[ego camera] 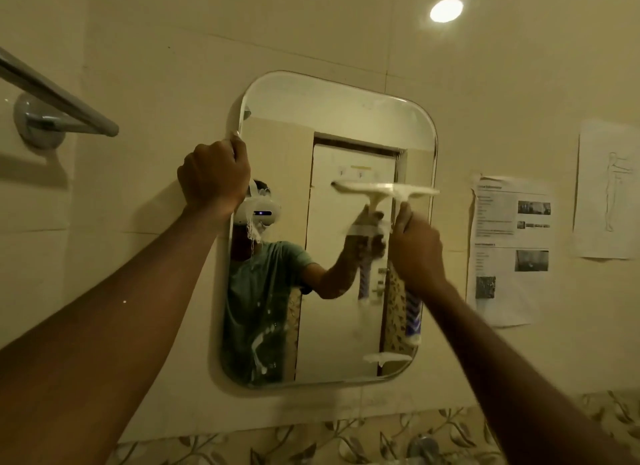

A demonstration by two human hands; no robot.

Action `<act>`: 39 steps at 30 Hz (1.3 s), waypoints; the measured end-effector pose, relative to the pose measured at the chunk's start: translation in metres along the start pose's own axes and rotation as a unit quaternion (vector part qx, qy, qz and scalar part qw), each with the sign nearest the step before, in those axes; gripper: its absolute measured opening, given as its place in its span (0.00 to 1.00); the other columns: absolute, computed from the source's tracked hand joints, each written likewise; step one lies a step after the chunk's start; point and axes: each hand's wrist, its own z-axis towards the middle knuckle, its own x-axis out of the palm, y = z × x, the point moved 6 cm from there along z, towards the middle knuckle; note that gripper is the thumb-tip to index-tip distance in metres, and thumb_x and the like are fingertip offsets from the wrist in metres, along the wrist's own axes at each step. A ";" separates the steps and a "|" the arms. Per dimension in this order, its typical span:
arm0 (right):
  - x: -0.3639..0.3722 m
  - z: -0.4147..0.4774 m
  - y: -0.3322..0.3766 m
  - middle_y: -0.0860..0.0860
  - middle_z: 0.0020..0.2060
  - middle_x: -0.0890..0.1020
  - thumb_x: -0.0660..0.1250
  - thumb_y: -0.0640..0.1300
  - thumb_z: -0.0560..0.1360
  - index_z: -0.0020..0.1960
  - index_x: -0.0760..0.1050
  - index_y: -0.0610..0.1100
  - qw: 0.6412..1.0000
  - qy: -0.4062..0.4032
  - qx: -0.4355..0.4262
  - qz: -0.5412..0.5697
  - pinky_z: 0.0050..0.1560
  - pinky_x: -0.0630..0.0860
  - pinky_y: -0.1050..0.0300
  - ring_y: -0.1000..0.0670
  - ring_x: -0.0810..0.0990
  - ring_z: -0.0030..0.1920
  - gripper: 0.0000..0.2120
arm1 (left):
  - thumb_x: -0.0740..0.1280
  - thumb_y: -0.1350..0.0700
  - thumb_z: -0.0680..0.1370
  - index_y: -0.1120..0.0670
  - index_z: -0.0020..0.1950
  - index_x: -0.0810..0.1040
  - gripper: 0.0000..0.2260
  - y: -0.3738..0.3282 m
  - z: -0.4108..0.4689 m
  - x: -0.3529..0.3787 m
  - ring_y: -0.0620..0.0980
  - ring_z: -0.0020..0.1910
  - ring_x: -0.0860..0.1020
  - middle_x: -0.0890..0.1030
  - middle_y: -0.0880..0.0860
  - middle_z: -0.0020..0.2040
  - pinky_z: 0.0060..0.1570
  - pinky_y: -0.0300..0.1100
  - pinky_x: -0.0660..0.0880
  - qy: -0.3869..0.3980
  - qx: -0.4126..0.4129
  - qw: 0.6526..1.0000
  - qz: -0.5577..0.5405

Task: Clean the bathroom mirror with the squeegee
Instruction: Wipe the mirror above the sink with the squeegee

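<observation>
A rounded rectangular mirror (346, 125) hangs on the tiled wall. White foam streaks run down its left side and a foam patch sits near its lower right corner. My left hand (214, 173) grips the mirror's upper left edge. My right hand (415, 246) grips the handle of a white squeegee (408, 190). Its blade lies flat and level against the glass at mid-height on the right half. The handle's blue-and-white striped end sticks out below my hand. The mirror shows a reflection of the squeegee and arm.
A chrome towel bar (59, 97) juts from the wall at the upper left. Printed paper sheets (509, 249) and a line-drawing sheet (609, 190) are stuck to the wall right of the mirror. Leaf-patterned tiles (311, 440) run along the bottom. A ceiling light (446, 10) glows above.
</observation>
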 end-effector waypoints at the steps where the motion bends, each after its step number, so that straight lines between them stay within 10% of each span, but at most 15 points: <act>1: 0.007 -0.023 -0.013 0.52 0.28 0.74 0.49 0.51 0.84 0.39 0.71 0.46 1.000 0.008 0.009 0.004 0.21 0.67 0.69 0.59 0.72 0.23 0.20 | 0.50 0.50 0.83 0.65 0.46 0.80 0.24 0.000 -0.001 0.000 0.66 0.41 0.79 0.81 0.66 0.41 0.38 0.47 0.67 0.002 0.002 1.000 0.001; 9: 0.032 -0.148 -0.063 0.50 0.30 0.77 0.48 0.51 0.83 0.37 0.67 0.54 0.993 0.032 0.111 -0.026 0.25 0.70 0.65 0.54 0.76 0.29 0.17 | 0.50 0.50 0.83 0.64 0.47 0.80 0.24 0.005 -0.026 -0.003 0.66 0.42 0.79 0.81 0.66 0.42 0.38 0.48 0.68 0.019 -0.001 1.000 0.006; 39: 0.014 -0.143 -0.092 0.50 0.30 0.77 0.48 0.52 0.84 0.44 0.72 0.46 0.989 0.030 0.123 -0.077 0.27 0.65 0.62 0.55 0.74 0.27 0.19 | 0.50 0.49 0.83 0.63 0.45 0.80 0.25 0.043 -0.118 -0.003 0.59 0.34 0.76 0.81 0.63 0.37 0.35 0.43 0.65 0.088 -0.039 0.995 0.001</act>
